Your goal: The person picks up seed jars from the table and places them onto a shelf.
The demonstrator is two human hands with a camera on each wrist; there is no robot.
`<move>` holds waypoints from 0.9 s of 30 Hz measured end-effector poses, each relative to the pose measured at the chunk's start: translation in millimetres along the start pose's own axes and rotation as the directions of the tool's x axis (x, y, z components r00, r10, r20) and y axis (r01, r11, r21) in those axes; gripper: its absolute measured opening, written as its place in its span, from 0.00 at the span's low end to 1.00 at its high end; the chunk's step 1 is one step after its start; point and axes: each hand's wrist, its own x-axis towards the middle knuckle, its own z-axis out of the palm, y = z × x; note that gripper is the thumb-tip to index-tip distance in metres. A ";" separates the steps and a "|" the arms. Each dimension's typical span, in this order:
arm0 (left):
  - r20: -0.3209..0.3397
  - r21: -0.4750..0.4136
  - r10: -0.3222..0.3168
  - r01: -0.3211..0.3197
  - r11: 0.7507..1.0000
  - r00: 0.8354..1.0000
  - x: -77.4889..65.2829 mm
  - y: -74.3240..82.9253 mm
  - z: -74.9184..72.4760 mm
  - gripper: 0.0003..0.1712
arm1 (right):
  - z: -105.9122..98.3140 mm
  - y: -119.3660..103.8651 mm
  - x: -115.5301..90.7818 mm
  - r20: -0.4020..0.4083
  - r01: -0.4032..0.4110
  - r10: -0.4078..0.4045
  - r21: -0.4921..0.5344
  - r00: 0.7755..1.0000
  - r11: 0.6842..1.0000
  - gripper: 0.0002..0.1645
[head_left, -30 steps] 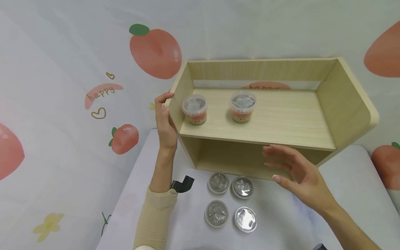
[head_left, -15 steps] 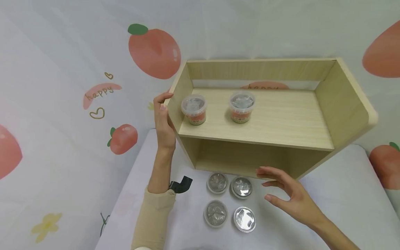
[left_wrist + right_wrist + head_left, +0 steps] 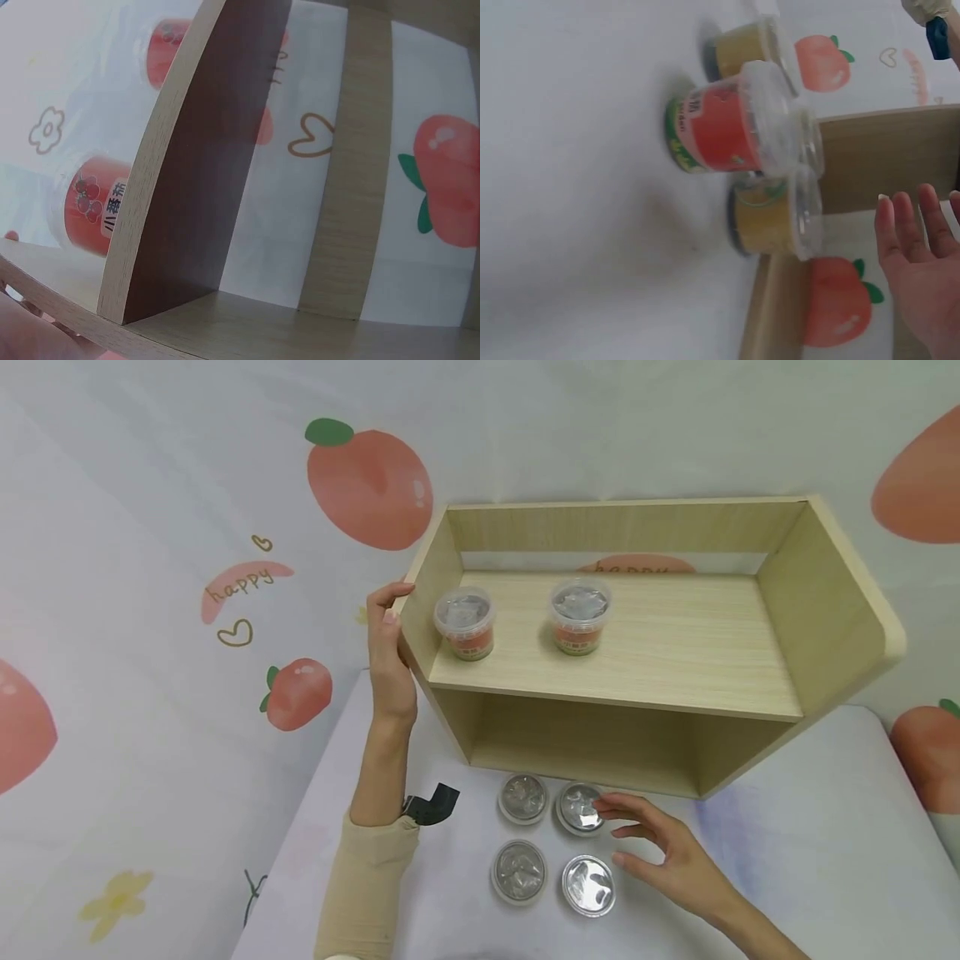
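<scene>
My left hand (image 3: pixel 392 664) grips the left side panel of a pale wooden shelf unit (image 3: pixel 697 652), fingers hooked over its edge. To the right of several lidded plastic cups on the table, my right hand (image 3: pixel 667 856) holds nothing, its fingers spread. In the head view its fingertips overlap the back right cup (image 3: pixel 579 810); the right wrist view shows the hand apart from the cups. The nearest right cup (image 3: pixel 588 887) has a red label in the right wrist view (image 3: pixel 720 127). Yellowish cups (image 3: pixel 763 217) stand around it. Two red-labelled cups (image 3: pixel 467 625) (image 3: pixel 579 618) stand on the upper shelf.
Other lidded cups on the table are the back left cup (image 3: pixel 523 799) and the front left cup (image 3: pixel 519 872). The lower compartment (image 3: pixel 585 735) opens behind them. A white cloth (image 3: pixel 187 760) printed with fruit hangs at the back and left.
My right hand has moved left and down, from in front of the lower compartment to beside the cups on the table. My left hand stays on the shelf unit's side panel.
</scene>
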 end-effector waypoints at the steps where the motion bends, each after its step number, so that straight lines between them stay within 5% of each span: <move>1: -0.001 -0.002 0.002 -0.002 1.000 1.000 0.1 0.1 -0.3 0.22 | 1.5 2.4 -1.0 -0.004 -0.001 0.001 -0.001 1.000 1.000 0.43; 19: 0.003 0.008 0.008 -0.008 1.000 1.000 0.8 -0.9 -1.1 0.22 | 26.1 30.6 -31.3 -0.034 -0.042 0.038 -0.120 0.999 0.992 0.41; 27: -0.008 0.014 0.018 -0.018 1.000 1.000 0.1 -2.6 -0.9 0.21 | 33.1 38.1 -44.6 -0.025 -0.130 0.127 -0.156 0.992 0.979 0.38</move>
